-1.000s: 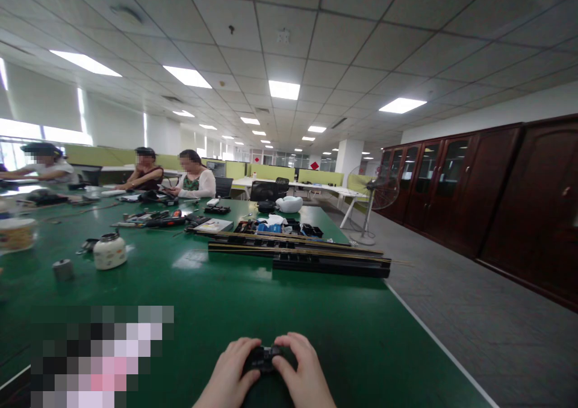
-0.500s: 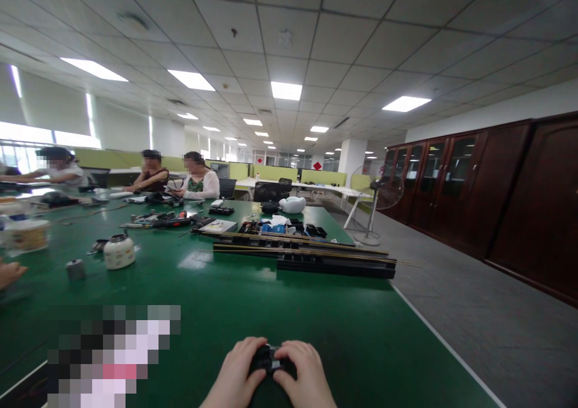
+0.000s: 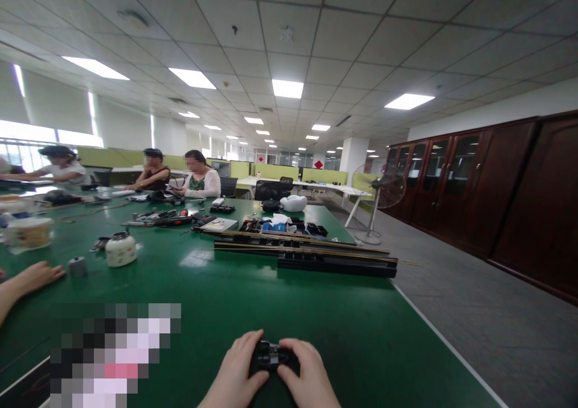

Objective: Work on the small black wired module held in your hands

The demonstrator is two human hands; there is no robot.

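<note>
At the bottom of the head view, a small black part with a shiny silvery middle is between my two hands, low over the green table. My left hand curls around its left end, thumb below and fingers above. On the other end, my right hand has its thumb at the lower edge and its fingers over the top. The part is too small and dim for me to tell its exact kind, and its ends are hidden by my fingers.
Black rails with thin brass-coloured rods lie across the green table. A cream jar, a grey cylinder and a tub stand left. A co-worker's hand rests nearby. Tools and other people are farther back.
My fingers have spread a little, so more of the black part shows. The co-worker's hand at the left has reached farther in, towards the grey cylinder.
</note>
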